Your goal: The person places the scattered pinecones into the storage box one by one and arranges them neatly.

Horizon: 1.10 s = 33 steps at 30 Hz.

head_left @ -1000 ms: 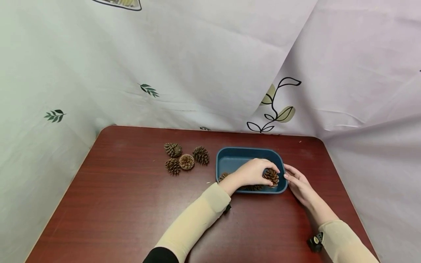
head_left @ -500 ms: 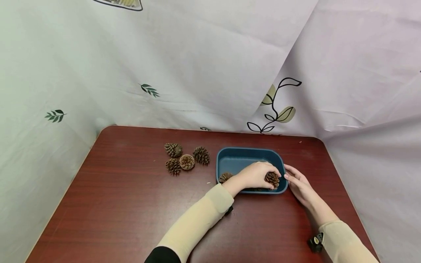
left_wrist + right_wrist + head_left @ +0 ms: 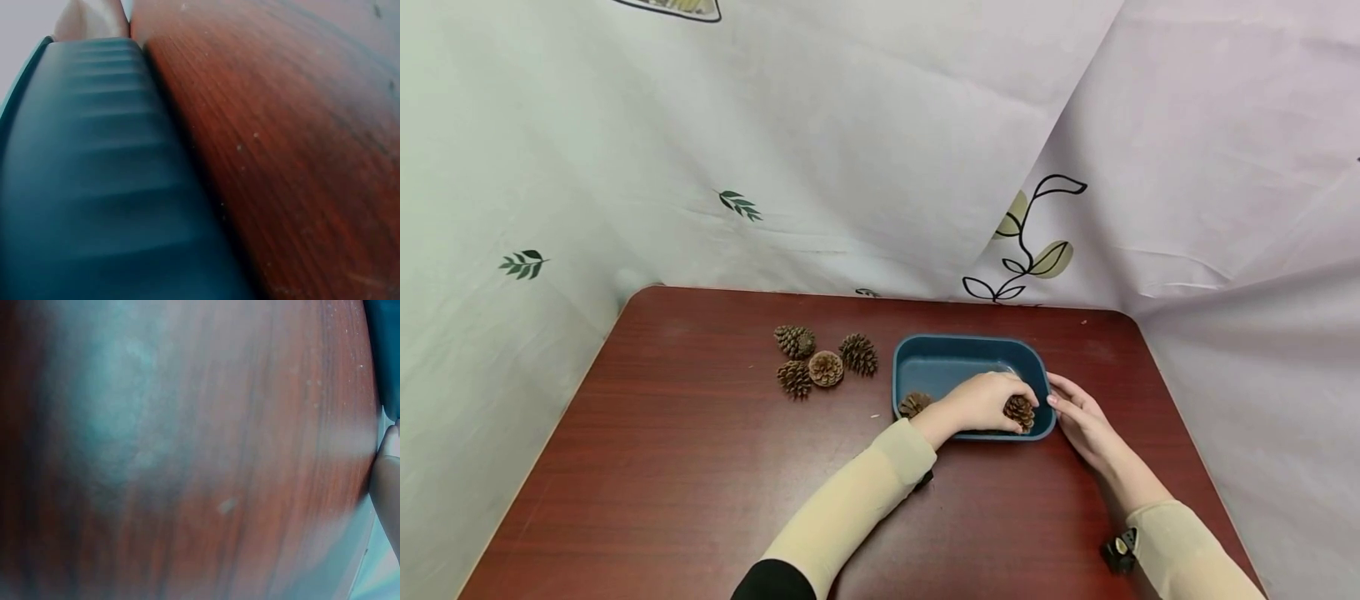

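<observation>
My left hand (image 3: 981, 402) reaches into a blue rectangular tray (image 3: 958, 340) and grips a brown pine cone (image 3: 1019, 412) between thumb and fingers near the right end. A second pine cone (image 3: 914, 404) lies in the tray's front left corner, beside my left wrist. The hand and forearm hide part of the tray floor. My right hand (image 3: 1082, 422) touches the tray's right edge with its fingers fairly straight. The left wrist view is filled by the tray's ribbed outer wall (image 3: 106, 162); in the right wrist view, a bit of the right hand (image 3: 389, 487) shows at the edge.
Several pine cones (image 3: 826, 369) lie grouped on the reddish-brown table (image 3: 700, 450), left of the tray. Behind the table hangs a pale curtain (image 3: 850, 150) with leaf prints. A small white speck (image 3: 875, 416) lies left of the tray.
My left hand has moved slightly right and lower in the tray with the pine cone, uncovering more of the cone in the left corner. The right hand has stayed at the edge.
</observation>
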Each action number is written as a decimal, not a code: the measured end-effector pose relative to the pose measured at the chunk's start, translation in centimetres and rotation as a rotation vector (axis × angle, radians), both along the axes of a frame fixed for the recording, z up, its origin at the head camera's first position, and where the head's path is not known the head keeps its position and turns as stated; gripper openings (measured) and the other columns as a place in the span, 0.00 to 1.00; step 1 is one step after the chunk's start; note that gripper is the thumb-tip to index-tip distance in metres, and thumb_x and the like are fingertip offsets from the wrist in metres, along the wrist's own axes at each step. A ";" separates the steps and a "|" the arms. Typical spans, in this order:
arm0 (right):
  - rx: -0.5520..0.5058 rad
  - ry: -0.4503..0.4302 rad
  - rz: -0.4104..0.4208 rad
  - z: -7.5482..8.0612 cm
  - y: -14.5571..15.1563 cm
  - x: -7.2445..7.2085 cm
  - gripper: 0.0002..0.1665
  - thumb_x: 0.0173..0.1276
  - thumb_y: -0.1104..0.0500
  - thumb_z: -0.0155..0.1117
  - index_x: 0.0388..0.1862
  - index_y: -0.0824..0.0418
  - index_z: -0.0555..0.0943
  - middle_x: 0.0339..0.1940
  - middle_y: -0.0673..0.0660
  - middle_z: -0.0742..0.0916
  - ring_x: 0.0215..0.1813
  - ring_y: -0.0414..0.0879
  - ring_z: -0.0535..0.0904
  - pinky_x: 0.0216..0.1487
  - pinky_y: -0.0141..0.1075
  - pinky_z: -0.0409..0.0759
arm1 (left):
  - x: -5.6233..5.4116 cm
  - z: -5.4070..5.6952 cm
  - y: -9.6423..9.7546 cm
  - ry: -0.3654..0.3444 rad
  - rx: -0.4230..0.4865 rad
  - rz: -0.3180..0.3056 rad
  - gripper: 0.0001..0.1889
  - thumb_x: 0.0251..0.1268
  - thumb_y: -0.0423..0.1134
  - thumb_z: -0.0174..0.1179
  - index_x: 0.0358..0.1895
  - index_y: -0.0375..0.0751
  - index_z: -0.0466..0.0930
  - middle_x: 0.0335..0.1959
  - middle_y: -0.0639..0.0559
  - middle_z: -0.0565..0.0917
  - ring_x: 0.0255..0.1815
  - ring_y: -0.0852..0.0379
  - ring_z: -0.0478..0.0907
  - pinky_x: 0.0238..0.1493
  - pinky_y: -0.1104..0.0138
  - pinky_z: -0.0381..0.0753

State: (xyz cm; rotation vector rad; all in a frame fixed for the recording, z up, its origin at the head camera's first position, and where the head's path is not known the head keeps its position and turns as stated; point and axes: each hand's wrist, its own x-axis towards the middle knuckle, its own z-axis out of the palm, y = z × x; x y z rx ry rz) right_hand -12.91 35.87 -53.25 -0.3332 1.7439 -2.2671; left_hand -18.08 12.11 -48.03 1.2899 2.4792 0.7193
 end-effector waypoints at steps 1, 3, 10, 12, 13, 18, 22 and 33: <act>0.000 -0.001 0.001 0.0 0.0 0.0 0.28 0.85 0.71 0.39 0.70 0.50 0.76 0.64 0.42 0.86 0.62 0.32 0.83 0.63 0.23 0.81 | 0.0 -0.1 0.0 0.004 -0.003 -0.002 0.21 0.67 0.47 0.76 0.62 0.55 0.86 0.62 0.59 0.87 0.64 0.64 0.81 0.66 0.76 0.79; 0.000 -0.001 0.001 0.0 0.1 0.0 0.28 0.85 0.71 0.39 0.70 0.50 0.76 0.64 0.42 0.86 0.62 0.32 0.83 0.63 0.23 0.81 | 0.0 -0.1 0.1 0.009 -0.007 -0.004 0.21 0.66 0.48 0.76 0.62 0.56 0.87 0.61 0.60 0.87 0.64 0.64 0.81 0.66 0.77 0.79; -0.003 -0.001 0.000 0.0 0.1 -0.1 0.29 0.85 0.72 0.38 0.70 0.49 0.77 0.65 0.41 0.86 0.63 0.32 0.83 0.64 0.22 0.80 | -0.3 -0.2 -0.2 -0.007 -0.002 -0.018 0.21 0.67 0.48 0.76 0.61 0.55 0.87 0.61 0.60 0.87 0.62 0.65 0.82 0.64 0.77 0.80; 0.001 -0.002 0.000 0.0 0.1 -0.1 0.29 0.85 0.72 0.38 0.70 0.49 0.77 0.65 0.41 0.86 0.63 0.31 0.83 0.64 0.22 0.80 | -0.3 -0.1 -0.3 -0.016 0.000 -0.021 0.21 0.67 0.48 0.75 0.62 0.55 0.87 0.61 0.60 0.87 0.62 0.65 0.82 0.64 0.77 0.80; 0.003 -0.003 -0.002 0.0 0.1 -0.1 0.28 0.85 0.72 0.39 0.70 0.49 0.77 0.64 0.41 0.86 0.63 0.32 0.83 0.64 0.22 0.80 | -0.4 -0.1 -0.3 -0.020 0.000 -0.022 0.21 0.68 0.49 0.75 0.62 0.55 0.86 0.61 0.60 0.87 0.62 0.65 0.82 0.64 0.77 0.80; 0.014 -0.011 -0.009 0.0 0.0 0.0 0.28 0.86 0.71 0.39 0.69 0.48 0.77 0.64 0.40 0.86 0.62 0.31 0.83 0.63 0.22 0.80 | -0.3 -0.1 -0.4 -0.032 -0.013 -0.029 0.21 0.69 0.50 0.74 0.63 0.54 0.86 0.63 0.60 0.87 0.65 0.64 0.82 0.67 0.76 0.79; 0.017 -0.013 -0.021 0.0 0.0 0.1 0.28 0.85 0.71 0.40 0.69 0.48 0.77 0.63 0.40 0.86 0.62 0.31 0.83 0.63 0.22 0.80 | -0.3 -0.1 -0.4 -0.038 -0.019 -0.032 0.21 0.70 0.50 0.73 0.64 0.54 0.85 0.64 0.59 0.86 0.66 0.64 0.81 0.68 0.76 0.78; 0.011 -0.016 -0.024 -0.1 0.0 0.1 0.28 0.85 0.72 0.40 0.69 0.49 0.77 0.63 0.41 0.87 0.61 0.32 0.83 0.62 0.23 0.81 | -0.5 -0.2 -0.3 -0.053 -0.017 -0.047 0.21 0.72 0.48 0.71 0.65 0.52 0.85 0.64 0.58 0.86 0.67 0.63 0.81 0.70 0.76 0.77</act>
